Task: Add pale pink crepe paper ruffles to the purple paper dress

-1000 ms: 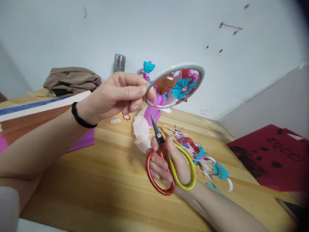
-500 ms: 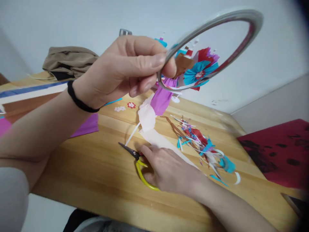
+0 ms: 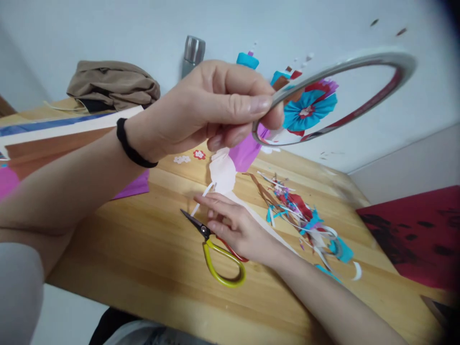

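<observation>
My left hand (image 3: 230, 103), raised above the table, pinches a narrow grey roll of tape (image 3: 406, 64) between thumb and fingers, its ring reaching to the right. Below it, my right hand (image 3: 237, 225) hovers or rests low over the table with fingers stretched out, holding nothing I can see. Scissors (image 3: 204, 232) with yellow and red handles lie beside that hand, the red handle partly under it. The fingertips are by a thin white strip (image 3: 196, 209) near the blades. Pale pink paper (image 3: 223, 172) and a long pale strip (image 3: 251, 213) lie beyond the hand.
Paper flowers with blue pleats (image 3: 309, 110) stand against the wall. Colourful paper scraps (image 3: 298, 206) are heaped to the right. Small flower cut-outs (image 3: 199, 155), paper sheets (image 3: 61, 146), brown cloth (image 3: 111, 86) and a bottle (image 3: 194, 50) are at the back and left.
My right hand has let go of the scissors, leaving them on the table, and its fingers have opened toward the thin white strip. My left hand still holds the roll of tape.
</observation>
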Demonstrator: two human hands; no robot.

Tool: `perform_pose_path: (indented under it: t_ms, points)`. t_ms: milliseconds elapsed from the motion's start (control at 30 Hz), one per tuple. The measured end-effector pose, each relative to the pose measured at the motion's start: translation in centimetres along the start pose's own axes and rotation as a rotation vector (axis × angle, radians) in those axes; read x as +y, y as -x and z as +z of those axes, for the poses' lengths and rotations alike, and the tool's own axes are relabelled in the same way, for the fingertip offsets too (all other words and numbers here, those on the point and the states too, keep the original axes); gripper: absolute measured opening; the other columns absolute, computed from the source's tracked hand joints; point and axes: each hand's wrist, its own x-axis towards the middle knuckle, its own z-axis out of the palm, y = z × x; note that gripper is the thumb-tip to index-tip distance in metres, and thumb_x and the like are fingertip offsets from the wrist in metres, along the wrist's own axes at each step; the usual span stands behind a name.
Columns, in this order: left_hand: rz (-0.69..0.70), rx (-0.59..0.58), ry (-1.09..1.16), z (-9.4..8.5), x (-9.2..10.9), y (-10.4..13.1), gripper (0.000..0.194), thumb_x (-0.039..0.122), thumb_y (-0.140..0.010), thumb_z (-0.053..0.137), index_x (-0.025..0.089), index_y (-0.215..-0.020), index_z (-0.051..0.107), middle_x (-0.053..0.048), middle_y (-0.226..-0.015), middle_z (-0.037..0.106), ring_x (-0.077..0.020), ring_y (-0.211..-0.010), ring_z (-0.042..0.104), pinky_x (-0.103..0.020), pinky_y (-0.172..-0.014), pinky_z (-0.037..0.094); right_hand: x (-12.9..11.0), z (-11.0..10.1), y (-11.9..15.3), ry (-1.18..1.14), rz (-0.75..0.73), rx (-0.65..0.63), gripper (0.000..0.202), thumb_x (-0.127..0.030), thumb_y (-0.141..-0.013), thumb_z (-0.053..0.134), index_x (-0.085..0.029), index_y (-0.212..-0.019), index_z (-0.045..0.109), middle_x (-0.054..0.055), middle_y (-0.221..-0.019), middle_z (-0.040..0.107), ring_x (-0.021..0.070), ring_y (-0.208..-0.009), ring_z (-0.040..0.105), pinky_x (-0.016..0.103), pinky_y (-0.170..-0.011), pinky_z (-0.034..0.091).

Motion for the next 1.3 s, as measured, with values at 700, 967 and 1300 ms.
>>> perform_pose_path:
  t_ms: [700,967,1300]
  points:
    - [-0.359,-0.038,0.006,-0.1,-3.4,-0.1,0.020,0.029,-0.087,0.066,0.011,-0.079,0.069,0.002,-0.052,0.054,-0.0039,-0.042,0.038,-0.016,-0.040,0.027,5.5,-17.3,4.5,0.883,0.746,0.144,0.027,-0.020,-0.088,0.053,-0.014,-0.101,0.075,0.008,-0.071,0.073,0.0150,-0.058,0.064,0.027,-0.058,0.041]
    - [-0.343,0.024,0.147,-0.2,-4.7,-0.3,0.021,0.033,-0.080,0.072,0.013,-0.076,0.070,0.001,-0.050,0.049,-0.0051,-0.041,0.038,-0.018,-0.037,0.026,1.6,-14.7,3.1,0.614,0.530,0.185,0.027,-0.026,-0.091,0.051,-0.016,-0.107,0.071,0.003,-0.073,0.071,0.0137,-0.059,0.060,0.025,-0.056,0.042]
    - [-0.280,0.062,0.155,-0.3,-4.6,-0.1,0.020,0.035,-0.084,0.069,0.016,-0.078,0.069,0.003,-0.050,0.047,-0.0057,-0.041,0.034,-0.021,-0.039,0.027,-3.4,-5.7,0.8,0.603,0.270,-0.284,0.009,-0.018,-0.087,0.059,-0.016,-0.086,0.067,0.004,-0.077,0.068,0.0124,-0.064,0.055,0.026,-0.058,0.030]
